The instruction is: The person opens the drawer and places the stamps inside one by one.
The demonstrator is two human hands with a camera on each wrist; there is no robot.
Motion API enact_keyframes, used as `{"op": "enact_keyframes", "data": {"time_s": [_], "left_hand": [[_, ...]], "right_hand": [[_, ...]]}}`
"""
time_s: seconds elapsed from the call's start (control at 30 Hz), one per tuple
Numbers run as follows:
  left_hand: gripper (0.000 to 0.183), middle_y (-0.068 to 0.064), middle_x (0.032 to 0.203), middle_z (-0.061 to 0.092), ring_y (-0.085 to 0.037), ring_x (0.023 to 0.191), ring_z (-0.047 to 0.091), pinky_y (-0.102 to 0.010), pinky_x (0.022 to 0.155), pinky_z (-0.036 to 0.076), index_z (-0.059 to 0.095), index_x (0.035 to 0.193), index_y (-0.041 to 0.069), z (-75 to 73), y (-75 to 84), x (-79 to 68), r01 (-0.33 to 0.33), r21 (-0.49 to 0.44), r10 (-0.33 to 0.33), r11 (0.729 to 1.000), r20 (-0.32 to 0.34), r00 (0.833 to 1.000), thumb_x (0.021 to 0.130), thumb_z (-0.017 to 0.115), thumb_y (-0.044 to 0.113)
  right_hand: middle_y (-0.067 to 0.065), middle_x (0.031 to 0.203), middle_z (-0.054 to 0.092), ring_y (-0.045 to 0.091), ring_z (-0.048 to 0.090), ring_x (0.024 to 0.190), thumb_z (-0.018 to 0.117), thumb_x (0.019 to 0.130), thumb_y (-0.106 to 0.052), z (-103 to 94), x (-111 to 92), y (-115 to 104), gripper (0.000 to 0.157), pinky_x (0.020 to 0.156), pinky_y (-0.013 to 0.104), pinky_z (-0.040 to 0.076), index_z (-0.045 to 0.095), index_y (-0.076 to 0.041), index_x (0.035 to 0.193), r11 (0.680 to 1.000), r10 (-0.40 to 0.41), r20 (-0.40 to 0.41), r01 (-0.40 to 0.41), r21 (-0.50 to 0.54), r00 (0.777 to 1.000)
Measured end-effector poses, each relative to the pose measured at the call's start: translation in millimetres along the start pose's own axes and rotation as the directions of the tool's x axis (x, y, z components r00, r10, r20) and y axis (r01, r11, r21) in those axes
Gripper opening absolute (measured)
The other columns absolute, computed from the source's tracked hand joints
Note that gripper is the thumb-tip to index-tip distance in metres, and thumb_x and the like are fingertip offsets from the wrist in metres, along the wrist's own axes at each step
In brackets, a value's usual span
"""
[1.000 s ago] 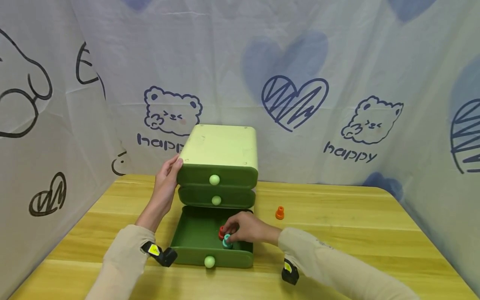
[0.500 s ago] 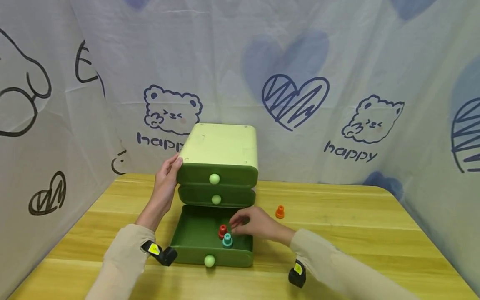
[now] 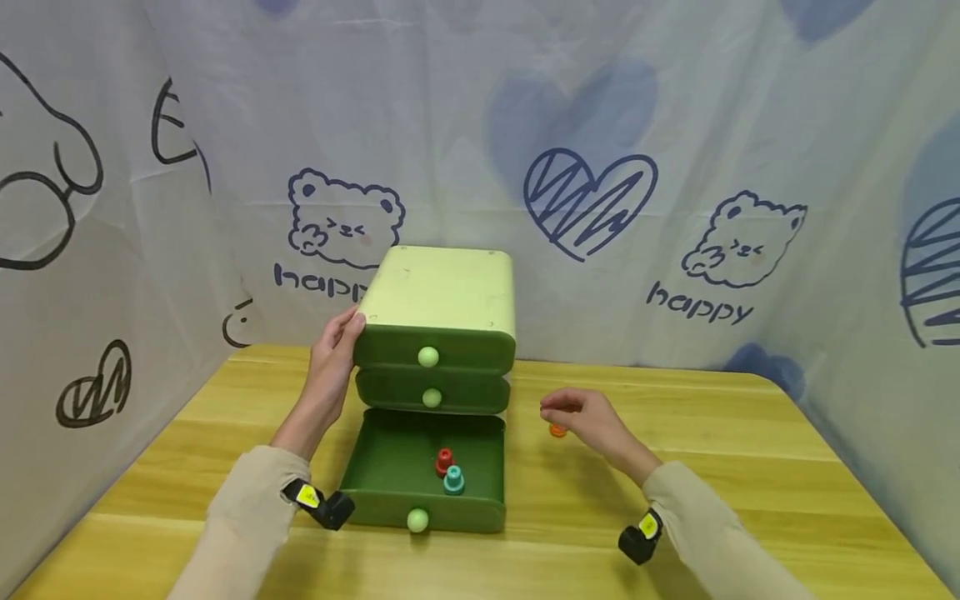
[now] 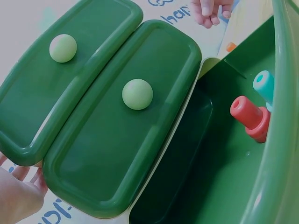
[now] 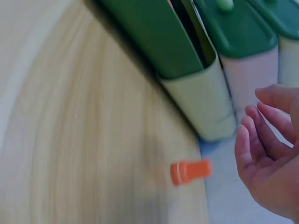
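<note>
A small drawer cabinet (image 3: pixel 442 287), light yellow-green with dark green fronts, stands on the table. My left hand (image 3: pixel 333 367) rests against its left side, fingers along the wall. The bottom drawer (image 3: pixel 375 511) is pulled out. Inside it, a red stepped peg (image 3: pixel 444 463) and a teal stepped peg (image 3: pixel 453 481) stand upright beside each other. Right of the cabinet, my right hand (image 3: pixel 592 423) hovers over an orange stepped peg (image 3: pixel 557 432), covering its top in the head view. The right wrist view shows the orange peg (image 5: pixel 189 171) apart from the loosely bent fingers, which hold nothing.
Two upper drawers, the top one (image 3: pixel 468 354) and the middle one (image 3: pixel 468 392), are pushed in, each with a round pale knob. A printed curtain (image 3: pixel 600 100) hangs behind and beside the wooden table (image 3: pixel 712 450).
My right hand has left the teal peg in the drawer and moved right, out over the orange peg. The left hand stays at the cabinet's side.
</note>
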State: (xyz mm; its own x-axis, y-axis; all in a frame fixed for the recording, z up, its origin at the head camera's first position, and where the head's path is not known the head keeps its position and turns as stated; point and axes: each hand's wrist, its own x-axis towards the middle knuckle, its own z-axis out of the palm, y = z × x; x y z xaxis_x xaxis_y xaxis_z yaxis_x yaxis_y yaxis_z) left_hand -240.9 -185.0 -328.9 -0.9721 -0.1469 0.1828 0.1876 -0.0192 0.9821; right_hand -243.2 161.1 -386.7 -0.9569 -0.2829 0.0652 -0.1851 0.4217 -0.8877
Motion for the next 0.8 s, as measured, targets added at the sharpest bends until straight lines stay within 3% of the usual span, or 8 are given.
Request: {"op": "enact_keyframes", "data": {"time_s": [0.17,0.37,0.53,0.8], "left_hand": [[0.06,-0.011,0.153,0.031,-0.026,0.131,0.037,-0.038,0.11,0.032,0.029,0.151,0.006,-0.1,-1.3,0.7,0.004,0.003,-0.004,1.0,0.001,1.0,0.102,0.046,0.036],[0.063,-0.011,0.154,0.029,-0.026,0.132,0.036,-0.038,0.11,0.031,0.027,0.151,0.005,0.2,-1.3,1.2,0.009,0.002,-0.009,1.0,0.004,1.0,0.102,0.046,0.038],[0.062,-0.011,0.154,0.029,-0.026,0.132,0.036,-0.038,0.11,0.031,0.028,0.151,0.005,0.6,-1.7,1.8,0.007,0.002,-0.007,1.0,0.003,1.0,0.102,0.046,0.038],[0.062,-0.01,0.154,0.029,-0.025,0.133,0.035,-0.037,0.11,0.03,0.027,0.151,0.006,-0.1,-1.4,0.9,0.008,0.005,-0.008,1.0,0.005,1.0,0.102,0.045,0.038]], "right_hand": [[0.013,0.103,0.068,0.024,0.063,0.092,0.065,0.092,-0.007,-9.1,4,17,0.022,0.078,0.037,0.055,0.067,0.006,0.109,0.998,0.067,-0.119,-0.064,0.026,0.991],[0.021,0.109,0.067,0.026,0.063,0.095,0.064,0.092,-0.005,-11.8,8,30,0.026,0.077,0.033,0.055,0.064,0.011,0.113,0.998,0.063,-0.176,-0.059,0.031,0.982],[0.022,0.111,0.066,0.031,0.062,0.099,0.064,0.092,-0.003,-8.6,10,41,0.029,0.075,0.029,0.053,0.062,0.012,0.116,0.997,0.072,-0.203,-0.068,0.03,0.977],[0.023,0.118,0.063,0.033,0.06,0.106,0.064,0.091,-0.003,-2.1,14,54,0.034,0.083,0.039,0.053,0.06,0.011,0.122,0.985,0.16,-0.179,-0.147,0.087,0.971]]}}
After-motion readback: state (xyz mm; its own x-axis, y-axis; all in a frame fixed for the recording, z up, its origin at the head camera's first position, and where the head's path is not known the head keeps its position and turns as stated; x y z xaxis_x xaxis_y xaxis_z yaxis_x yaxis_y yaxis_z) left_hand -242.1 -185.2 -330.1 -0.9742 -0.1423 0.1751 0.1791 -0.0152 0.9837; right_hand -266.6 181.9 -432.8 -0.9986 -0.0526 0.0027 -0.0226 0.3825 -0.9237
